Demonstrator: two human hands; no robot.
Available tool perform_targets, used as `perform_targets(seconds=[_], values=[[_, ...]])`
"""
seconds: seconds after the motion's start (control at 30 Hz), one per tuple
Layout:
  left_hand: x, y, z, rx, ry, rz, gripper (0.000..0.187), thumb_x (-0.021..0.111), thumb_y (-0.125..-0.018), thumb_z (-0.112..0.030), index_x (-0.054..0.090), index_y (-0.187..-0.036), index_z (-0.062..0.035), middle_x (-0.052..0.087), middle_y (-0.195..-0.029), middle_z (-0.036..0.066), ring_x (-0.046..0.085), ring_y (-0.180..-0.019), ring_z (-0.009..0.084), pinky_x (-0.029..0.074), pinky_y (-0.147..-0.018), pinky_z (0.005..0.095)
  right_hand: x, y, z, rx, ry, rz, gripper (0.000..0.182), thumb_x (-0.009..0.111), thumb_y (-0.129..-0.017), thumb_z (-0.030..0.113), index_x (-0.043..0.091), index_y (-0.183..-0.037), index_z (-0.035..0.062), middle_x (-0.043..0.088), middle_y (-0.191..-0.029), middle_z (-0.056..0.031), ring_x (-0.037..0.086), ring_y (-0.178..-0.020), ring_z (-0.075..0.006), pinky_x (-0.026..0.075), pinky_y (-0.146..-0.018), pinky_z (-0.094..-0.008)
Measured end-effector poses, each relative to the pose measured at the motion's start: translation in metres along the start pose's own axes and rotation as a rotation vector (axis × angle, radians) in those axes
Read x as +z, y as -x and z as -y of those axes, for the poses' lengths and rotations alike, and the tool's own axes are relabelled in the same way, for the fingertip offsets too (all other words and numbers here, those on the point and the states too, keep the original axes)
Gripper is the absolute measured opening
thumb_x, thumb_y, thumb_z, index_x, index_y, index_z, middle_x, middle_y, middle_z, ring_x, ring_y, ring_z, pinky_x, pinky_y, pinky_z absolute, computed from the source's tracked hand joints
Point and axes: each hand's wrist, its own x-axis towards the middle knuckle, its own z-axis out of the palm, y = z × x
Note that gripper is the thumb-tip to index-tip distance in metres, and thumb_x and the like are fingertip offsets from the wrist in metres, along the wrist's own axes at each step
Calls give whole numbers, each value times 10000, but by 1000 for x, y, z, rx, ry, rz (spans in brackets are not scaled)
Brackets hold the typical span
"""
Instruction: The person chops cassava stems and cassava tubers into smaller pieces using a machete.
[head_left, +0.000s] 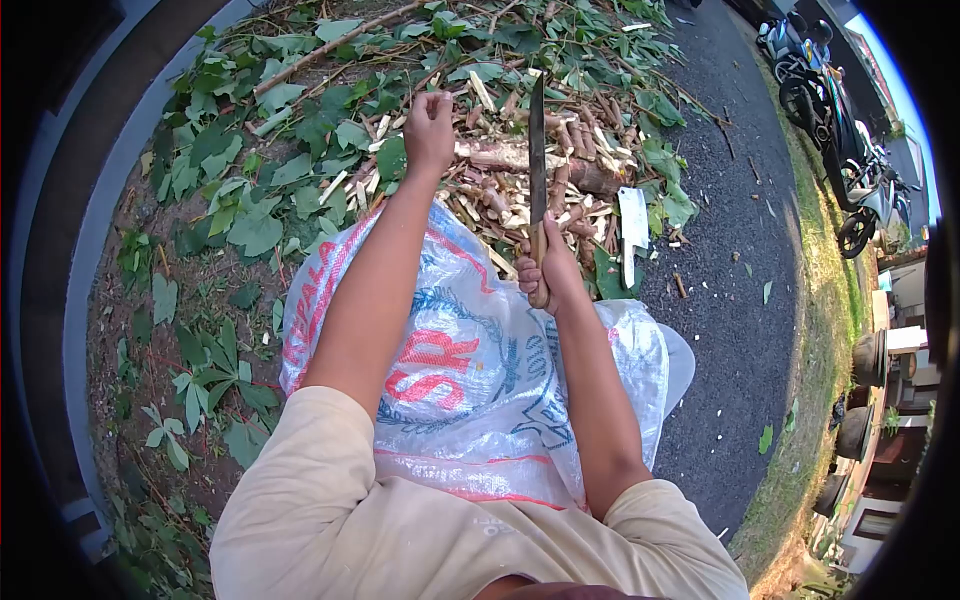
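Observation:
My right hand (543,262) is wrapped round the wooden handle of a long machete (538,150), whose dark blade points up and away from me. My left hand (430,125) is raised at the left with its fingers curled in; what it holds, if anything, is too small to make out. Beyond and between my hands lies a log (500,156) among many cut stem pieces (490,195) and pale split bits. A cleaver-like white blade (634,218) rests at the right of the pile. A printed woven sack (450,360) covers my lap.
Green leaves and branches (255,228) spread over the ground at the left and behind the pile. At the right runs a dark asphalt strip (740,300) beside grass (800,440). Motorbikes (840,130) stand at the upper right, with buildings and pots below them.

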Motion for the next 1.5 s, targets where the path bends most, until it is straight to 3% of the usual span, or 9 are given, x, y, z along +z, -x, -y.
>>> perform_targets(seconds=[0.27, 0.33, 0.4, 0.63, 0.9, 1.03, 1.1, 1.17, 1.5], values=[[-3, -13, 6, 0, 373, -168, 318, 594, -1092, -334, 659, -1031, -28, 685, -931, 45, 608, -840, 147, 492, -800, 325, 19, 28, 42, -959, 352, -69, 584, 365, -1134, 562, 513, -842, 79, 455, -641, -9, 395, -488, -114, 320, -446, -302], [-5, -10, 9, -20, 406, -162, 318, 584, -1098, -331, 661, -1027, -31, 685, -937, 40, 608, -845, 136, 491, -801, 316, -17, -27, -11, -929, 591, -257, 611, 374, -1128, 573, 488, -778, 85, 487, -637, -28, 389, -466, -139, 323, -445, -325], [-7, -11, 6, -56, 426, -158, 327, 564, -1108, -328, 667, -1021, -30, 692, -955, 38, 610, -854, 117, 491, -798, 299, -51, -48, -45, 46, 280, -111, 647, 434, -1064, 691, 479, -778, 112, 489, -616, -28, 412, -439, -161, 357, -418, -326], [-8, -15, 2, -92, 489, -139, 347, 523, -1124, -329, 662, -1012, -32, 681, -953, 44, 596, -834, 124, 479, -797, 296, -29, -8, 17, 220, -127, 159, 618, 496, -1020, 737, 478, -919, 128, 425, -621, 38, 390, -446, -47, 349, -412, -218], [-11, -12, -10, -67, 584, -207, 361, 487, -1138, -329, 650, -1016, -31, 647, -918, 31, 577, -821, 127, 469, -795, 303, 50, 93, 76, -703, 246, 8, 554, 416, -1114, 600, 510, -921, 89, 417, -639, 8, 375, -522, -84, 304, -474, -241], [-11, -11, -8, -64, 620, -197, 356, 492, -1137, -331, 644, -1019, -31, 650, -925, 30, 578, -815, 126, 466, -798, 292, 18, 36, 39, -1110, 517, -142, 540, 350, -1143, 537, 513, -899, 84, 447, -642, 0, 415, -542, -96, 339, -486, -255], [-12, -9, -8, -57, 621, -186, 353, 499, -1134, -334, 643, -1022, -32, 648, -919, 30, 576, -807, 123, 464, -787, 286, -32, -32, -31, -898, 638, -230, 579, 373, -1118, 598, 512, -885, 87, 465, -635, -2, 427, -503, -117, 358, -460, -287], [-15, -10, -15, -92, 607, -195, 357, 504, -1132, -340, 644, -1014, -34, 646, -918, 31, 573, -801, 126, 464, -786, 286, -31, -14, -49, 74, 257, -127, 637, 396, -1066, 715, 498, -934, 100, 429, -629, 20, 387, -474, -100, 347, -423, -261], [-15, -12, -16, -62, 526, -189, 400, 472, -1139, -367, 659, -1017, -35, 639, -900, 23, 566, -809, 120, 453, -763, 292, -18, 21, 18, 101, -18, 15, 614, 452, -1052, 708, 491, -979, 99, 428, -633, 16, 373, -457, -89, 326, -409, -259]])
